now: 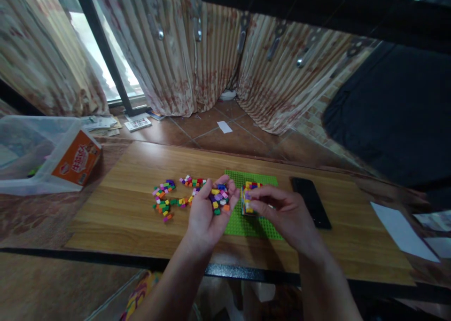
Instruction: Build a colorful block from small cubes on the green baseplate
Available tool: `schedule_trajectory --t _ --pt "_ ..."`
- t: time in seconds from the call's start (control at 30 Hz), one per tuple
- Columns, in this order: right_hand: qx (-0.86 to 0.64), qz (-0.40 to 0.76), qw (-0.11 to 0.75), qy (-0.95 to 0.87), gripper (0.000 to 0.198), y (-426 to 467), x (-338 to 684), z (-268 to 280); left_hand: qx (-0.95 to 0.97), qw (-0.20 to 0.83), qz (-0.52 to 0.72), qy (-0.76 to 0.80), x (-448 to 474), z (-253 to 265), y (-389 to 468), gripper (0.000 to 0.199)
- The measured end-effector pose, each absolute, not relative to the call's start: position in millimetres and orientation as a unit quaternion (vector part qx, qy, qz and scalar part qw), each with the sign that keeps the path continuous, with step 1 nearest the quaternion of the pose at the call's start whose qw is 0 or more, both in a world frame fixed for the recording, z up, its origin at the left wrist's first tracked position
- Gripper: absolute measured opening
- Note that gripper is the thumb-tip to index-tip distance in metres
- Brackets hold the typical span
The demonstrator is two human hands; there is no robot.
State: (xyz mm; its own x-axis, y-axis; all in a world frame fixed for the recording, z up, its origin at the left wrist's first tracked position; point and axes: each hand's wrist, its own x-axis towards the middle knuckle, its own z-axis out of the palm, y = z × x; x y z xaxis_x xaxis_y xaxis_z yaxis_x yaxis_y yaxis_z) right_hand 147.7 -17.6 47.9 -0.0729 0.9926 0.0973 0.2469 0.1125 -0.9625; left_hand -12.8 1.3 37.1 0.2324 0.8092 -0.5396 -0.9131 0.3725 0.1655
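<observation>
My left hand (207,213) is cupped palm up, cradling a heap of small toy bricks (218,196) in many colours. Just right of it, my right hand (282,213) has thumb and forefinger pinched together at the top of a multicoloured brick structure (249,209). A small purple brick (247,195) shows at those fingertips; whether it touches the structure I cannot tell. The structure stands on a green studded baseplate (234,227), partly hidden by my right hand.
Loose bricks (164,194) lie in a scattered group left of my hands on the wooden table (116,208). A dark phone (310,202) is right of the baseplate. A clear plastic bin (45,170) with an orange label stands far left; white paper (403,229) lies right.
</observation>
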Motion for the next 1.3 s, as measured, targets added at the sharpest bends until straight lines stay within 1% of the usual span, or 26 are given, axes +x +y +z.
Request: schedule_trajectory --t 0.1,0.2,0.33,0.4,0.5,0.6,0.63,0.8,0.93,1.07,1.2,1.3 --pt "-0.497 0.389 0.389 -0.671 0.011 -27 126 52 -0.073 0.783 0.559 0.264 -12 37 0 0.034" --pt "-0.514 0.349 0.345 -0.703 0.009 -27 114 49 -0.055 0.788 0.561 0.246 -11 38 -1 0.035" --pt "-0.525 0.331 0.312 -0.72 0.007 -27 108 47 -0.046 0.785 0.568 0.243 -12 38 -2 0.034" --pt "-0.519 0.329 0.318 -0.722 0.008 -27 109 47 -0.043 0.786 0.566 0.244 -12 37 -1 0.035" --pt "-0.521 0.327 0.361 -0.701 0.008 -25 119 49 -0.035 0.778 0.573 0.255 -12 37 -1 0.033" --pt "-0.565 0.328 0.433 -0.621 0.005 -19 142 49 -0.025 0.764 0.586 0.268 -13 36 -1 0.031" --pt "-0.583 0.328 0.456 -0.587 0.007 -17 152 48 -0.023 0.763 0.587 0.27 -14 36 -1 0.031" --pt "-0.642 0.282 0.509 -0.498 0.011 -5 191 33 -0.02 0.761 0.582 0.287 -15 36 -1 0.03" --pt "-0.654 0.278 0.504 -0.491 0.016 2 200 17 -0.021 0.761 0.577 0.296 -15 36 0 0.029" --pt "-0.66 0.252 0.47 -0.529 0.022 8 201 9 -0.014 0.76 0.574 0.303 -15 36 0 0.029" --pt "-0.66 0.22 0.439 -0.569 0.021 13 202 2 0.001 0.762 0.572 0.303 -16 35 1 0.03" --pt "-0.656 0.223 0.437 -0.574 0.021 19 203 -7 0.006 0.763 0.569 0.308 -17 34 1 0.031"
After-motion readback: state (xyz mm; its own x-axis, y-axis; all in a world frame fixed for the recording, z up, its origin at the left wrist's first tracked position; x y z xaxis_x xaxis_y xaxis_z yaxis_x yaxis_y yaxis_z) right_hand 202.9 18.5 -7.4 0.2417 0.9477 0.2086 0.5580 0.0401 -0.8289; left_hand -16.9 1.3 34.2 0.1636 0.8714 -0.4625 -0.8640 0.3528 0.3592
